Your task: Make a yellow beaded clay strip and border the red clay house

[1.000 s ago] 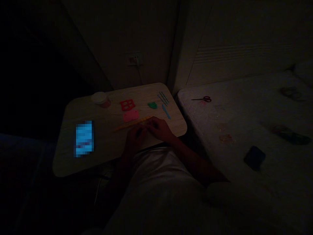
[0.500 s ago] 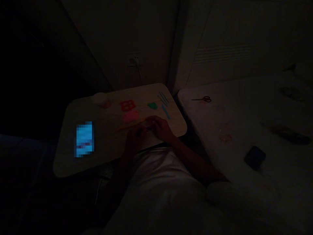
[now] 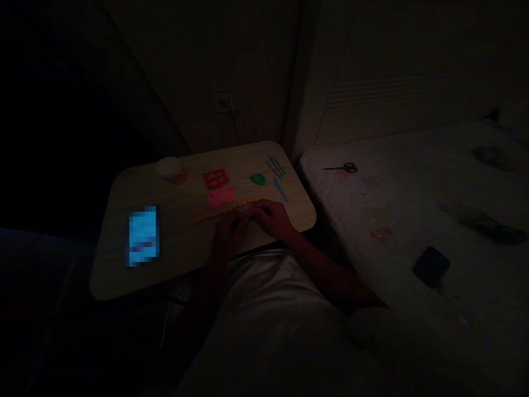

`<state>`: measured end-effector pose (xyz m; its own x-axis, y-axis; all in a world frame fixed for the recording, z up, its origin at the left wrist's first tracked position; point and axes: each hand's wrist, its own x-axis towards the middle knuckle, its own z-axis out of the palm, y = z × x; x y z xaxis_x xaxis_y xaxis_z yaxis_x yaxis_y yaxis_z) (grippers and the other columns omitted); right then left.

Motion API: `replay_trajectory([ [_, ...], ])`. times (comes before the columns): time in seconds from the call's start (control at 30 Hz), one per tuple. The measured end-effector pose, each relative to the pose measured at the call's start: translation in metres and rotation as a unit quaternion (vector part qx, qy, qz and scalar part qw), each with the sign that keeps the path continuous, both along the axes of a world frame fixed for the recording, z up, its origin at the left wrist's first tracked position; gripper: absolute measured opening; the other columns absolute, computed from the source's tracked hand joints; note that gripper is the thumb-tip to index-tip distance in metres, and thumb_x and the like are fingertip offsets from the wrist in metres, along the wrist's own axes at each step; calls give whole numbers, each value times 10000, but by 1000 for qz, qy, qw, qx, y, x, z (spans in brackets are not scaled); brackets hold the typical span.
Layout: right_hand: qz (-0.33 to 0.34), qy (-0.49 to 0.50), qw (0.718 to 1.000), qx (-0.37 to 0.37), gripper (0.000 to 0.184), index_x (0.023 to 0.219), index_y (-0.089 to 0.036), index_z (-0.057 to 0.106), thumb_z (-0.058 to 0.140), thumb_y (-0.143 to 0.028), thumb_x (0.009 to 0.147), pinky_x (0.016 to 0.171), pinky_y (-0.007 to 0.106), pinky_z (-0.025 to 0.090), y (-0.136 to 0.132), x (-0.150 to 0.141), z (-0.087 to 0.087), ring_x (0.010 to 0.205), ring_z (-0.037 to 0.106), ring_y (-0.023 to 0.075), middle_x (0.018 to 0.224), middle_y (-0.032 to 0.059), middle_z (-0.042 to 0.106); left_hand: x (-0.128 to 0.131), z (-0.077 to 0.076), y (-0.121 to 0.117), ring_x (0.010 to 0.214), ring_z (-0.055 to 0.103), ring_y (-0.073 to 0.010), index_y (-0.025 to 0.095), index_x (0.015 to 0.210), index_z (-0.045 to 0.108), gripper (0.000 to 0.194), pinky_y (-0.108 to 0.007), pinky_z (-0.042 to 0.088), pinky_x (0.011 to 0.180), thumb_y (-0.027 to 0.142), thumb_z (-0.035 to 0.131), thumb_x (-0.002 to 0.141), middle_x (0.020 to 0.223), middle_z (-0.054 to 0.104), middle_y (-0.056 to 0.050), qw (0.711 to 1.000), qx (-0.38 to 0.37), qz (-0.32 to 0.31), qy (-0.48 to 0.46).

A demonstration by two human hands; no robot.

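In the dim head view, my left hand and my right hand meet over the front part of the table, fingertips nearly together. Both have curled, pinching fingers; whatever lies between them is too dark and small to make out. Just beyond the fingers a long, thin yellow-orange strip, uneven along its length, lies slantwise on the wood. Behind it are a pink flat piece and a red frame with several openings. A green lump or small moulded piece rests farther right.
Blue thin sticks and a blue knife-like tool lie at the table's right. A lidded tub stands at back left, near a glowing blurred screen. Scissors and a dark square object lie on the pale surface at right.
My right hand's fingers have drawn back and curled in, so more of the strip's right end shows. The left hand has barely moved. The picture is slightly brighter.
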<state>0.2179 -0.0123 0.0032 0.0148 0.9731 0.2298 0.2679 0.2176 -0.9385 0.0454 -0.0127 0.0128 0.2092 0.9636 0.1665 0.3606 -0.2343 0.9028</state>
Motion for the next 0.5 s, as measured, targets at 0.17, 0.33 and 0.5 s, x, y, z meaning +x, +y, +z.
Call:
replay_trajectory([
  [0.17,-10,-4,1000,0,227,876,-178,704,683,-401,837,621,243,405,0,-1,1,646,526,132,706,-14,622,-1,-1,1,712,597,-170,189,810,675,239,-266,473,673,412,600,849,749,680,-5,1000,-5,-3,3],
  [0.33,-15,11,1000,12,187,936,-192,677,647,-362,864,667,263,457,-1,-1,2,705,591,157,801,15,673,-1,0,1,709,597,-175,195,800,673,237,-271,475,677,414,601,855,735,673,-4,1000,-6,-11,0],
  [0.5,15,67,997,25,207,1021,-205,631,509,-366,975,657,280,493,-3,-1,4,647,621,146,934,45,711,0,0,0,719,614,-172,195,821,688,232,-269,479,686,402,596,869,766,699,-8,1000,-9,-13,-8],
])
